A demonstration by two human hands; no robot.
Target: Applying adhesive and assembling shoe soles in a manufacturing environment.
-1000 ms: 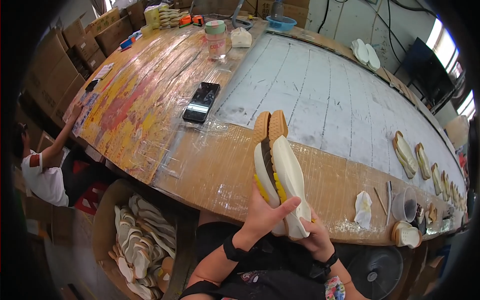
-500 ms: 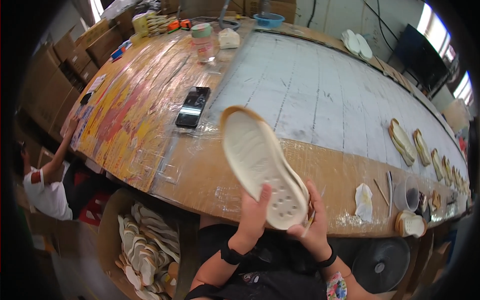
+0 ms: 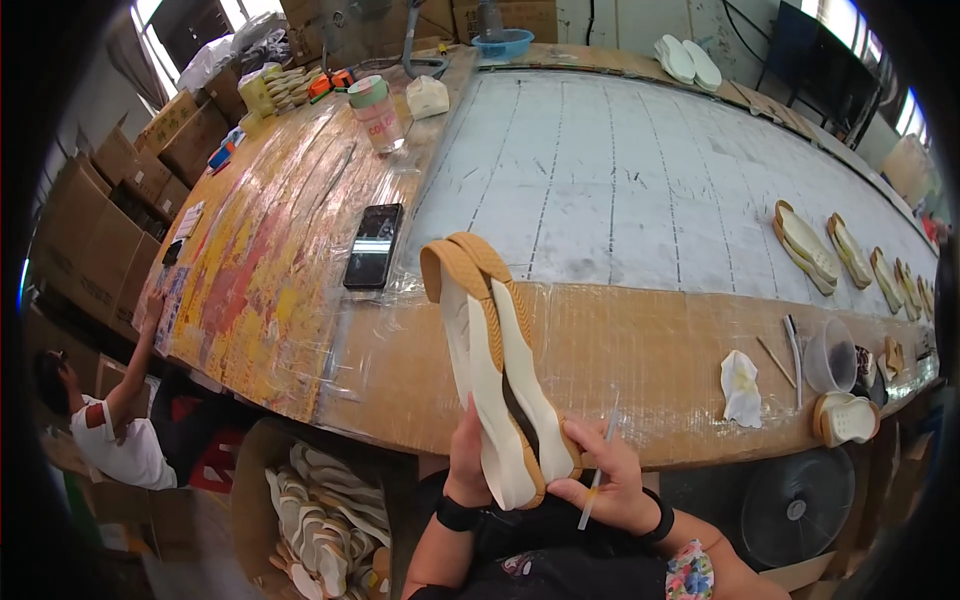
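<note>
Cardboard (image 3: 660,375) free beside soles (image 3: 486,372), phone (image 3: 373,247) blocking left

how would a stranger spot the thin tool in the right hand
Start at the big worktable and go to its near edge, where the right hand touches a pair of soles. The thin tool slants across that hand: slender, pale, with an amber patch. Unlike the brown stick lying on the worktable, it is held.

From the middle of the view, a dark phone (image 3: 373,247) lies on the worktop (image 3: 660,385) toward ten o'clock, and a clear jar (image 3: 378,122) with green lid stands toward eleven. A blue basin (image 3: 502,43) is at twelve o'clock, a black screen (image 3: 822,70) at two. Below the worktop, a round fan (image 3: 797,508) is at four; a co-worker (image 3: 120,445) in white sits toward eight.
</note>
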